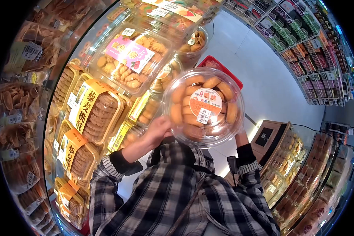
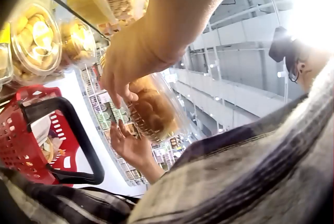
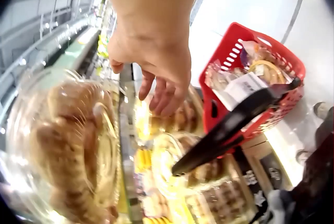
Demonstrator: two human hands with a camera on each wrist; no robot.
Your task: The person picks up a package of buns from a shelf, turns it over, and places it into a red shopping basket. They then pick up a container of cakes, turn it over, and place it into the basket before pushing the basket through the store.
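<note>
A round clear container (image 1: pixel 203 106) of long golden pastries, with an orange label and a barcode, is up in front of the chest. My left hand (image 1: pixel 155 135) pinches its left rim; in the left wrist view my left hand (image 2: pixel 141 52) has fingertips at the edge of the container (image 2: pixel 151 106). My right hand (image 2: pixel 133 151) is on the other side with fingers spread. The right wrist view shows my right hand (image 3: pixel 156 52) with loosely extended fingers, apart from the container (image 3: pixel 73 146). In the head view the container mostly hides the right hand.
Packed cookie boxes (image 1: pixel 129 59) fill the display at left, with bagged snacks (image 1: pixel 23 51) beyond the glass edge. A red basket (image 3: pixel 250 83) holding packages sits beyond the container, its black handle (image 3: pixel 229 125) upright. More shelves (image 1: pixel 303 51) stand at right.
</note>
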